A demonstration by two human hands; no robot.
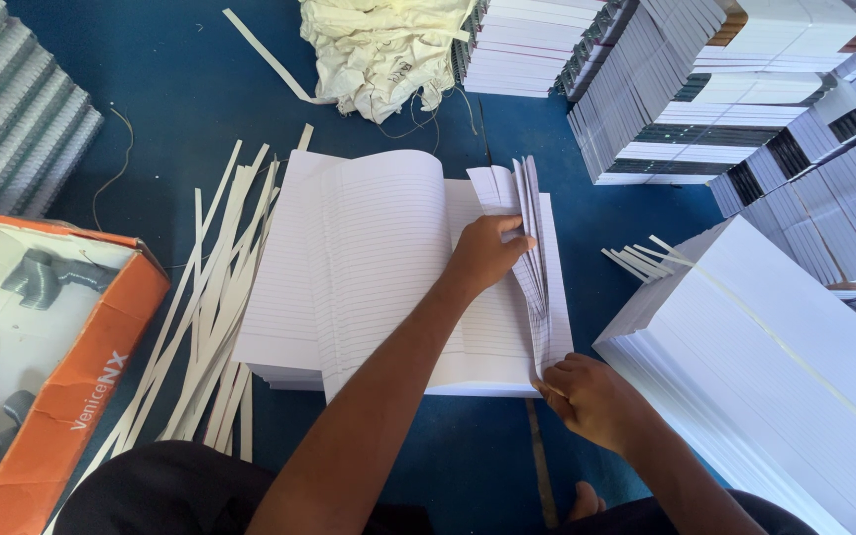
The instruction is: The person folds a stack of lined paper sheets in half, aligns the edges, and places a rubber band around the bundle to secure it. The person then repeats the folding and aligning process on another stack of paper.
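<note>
- The fingers of the left hand are curled closed around a fanned sheaf of ruled sheets, gripping its upper edge, with the forearm crossing over the page from 7 o'clock.
- The right hand pinches the same sheaf at its lower corner, fingertips closed on the paper edge at about 5 o'clock of the stack.
- The sheaf stands lifted off the right side of the stack of ruled paper, which lies in the middle of the view on a blue floor covering.
- Judged by its look, the paper is thin, light and floppy; single sheets crease or slip easily, so holding at two opposite ends of an edge, as here, keeps them together.
- At 9 o'clock of the stack lie loose paper strips; further out, an orange box of grey pipe fittings.
- At 3 o'clock sits a tall ream of sheets; at 1 o'clock, piles of bound notebooks; at 12 o'clock, a crumpled cloth sack.
</note>
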